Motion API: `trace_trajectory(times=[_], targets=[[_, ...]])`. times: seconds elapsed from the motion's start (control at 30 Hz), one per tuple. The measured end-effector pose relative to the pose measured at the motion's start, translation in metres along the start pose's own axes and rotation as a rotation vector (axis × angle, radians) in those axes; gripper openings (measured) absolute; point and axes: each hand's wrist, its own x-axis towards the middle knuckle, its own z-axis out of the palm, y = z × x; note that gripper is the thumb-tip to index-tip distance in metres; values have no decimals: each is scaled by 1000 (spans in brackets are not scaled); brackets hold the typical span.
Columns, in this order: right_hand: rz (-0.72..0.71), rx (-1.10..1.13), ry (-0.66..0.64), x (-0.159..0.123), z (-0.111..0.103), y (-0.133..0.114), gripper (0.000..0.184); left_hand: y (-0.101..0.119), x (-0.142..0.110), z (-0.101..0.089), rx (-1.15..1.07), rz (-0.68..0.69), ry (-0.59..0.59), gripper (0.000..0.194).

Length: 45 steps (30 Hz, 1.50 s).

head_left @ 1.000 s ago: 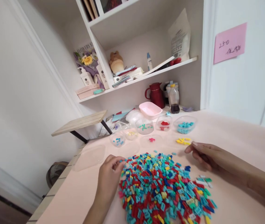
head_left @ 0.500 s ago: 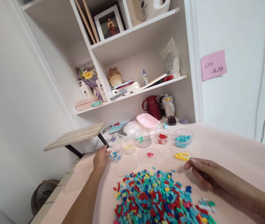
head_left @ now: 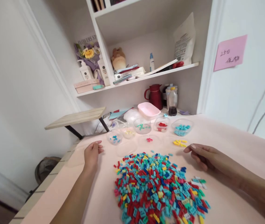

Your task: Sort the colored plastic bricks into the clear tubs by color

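My left hand [head_left: 92, 156] hovers over the pink cloth left of the pile, its fingers loosely bent and apart, with nothing visible in them. Near its fingertips stands a clear tub of blue bricks [head_left: 114, 137]. On the other side, my right hand [head_left: 203, 156] is half curled, palm inward, and I see nothing in it. Its fingertips are close to some yellow bricks [head_left: 179, 143] on a clear lid. Between the hands spreads a big pile of small mixed-colour toy bricks [head_left: 155, 186].
Behind the pile are clear tubs of pale yellow bricks [head_left: 129, 133], green bricks [head_left: 143, 127], red bricks [head_left: 162, 126] and light-blue bricks [head_left: 182, 129]. Pink bricks [head_left: 149, 140] lie nearby. Farther back are a pink basin [head_left: 148, 110], a dark red jug [head_left: 155, 97] and a wooden stand [head_left: 76, 117].
My left hand has drawn back from the tub of blue bricks, toward the left. The right hand stays beside the yellow bricks. The camera view has tilted down.
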Motion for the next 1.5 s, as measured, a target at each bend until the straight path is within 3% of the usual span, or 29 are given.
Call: trace_trajectory(times=[0.13,0.3,0.57,0.7,0.87,1.07,1.23,1.5], targets=[[-6,-26,33,2,-3,4,40,-16,-25,9,-99,-76,-31,36],[-36,-80,64,0,-2,6,36,-30,-38,17,-41,-50,-71,36],[-20,-98,47,-1,-1,4,34,-24,-40,9,451,152,-90,15],[-27,-120,-3,2,-3,4,38,-22,-47,13,678,232,-172,15],[-57,-161,-42,2,2,1,39,-21,-54,22,803,258,-258,14],[-142,-467,-63,2,4,-4,43,-20,-49,26,797,255,-357,33],[-262,-651,-54,2,2,-4,36,-17,-48,24,637,184,-369,47],[-345,-784,-178,0,-3,-11,23,-21,-45,21,452,91,-289,42]])
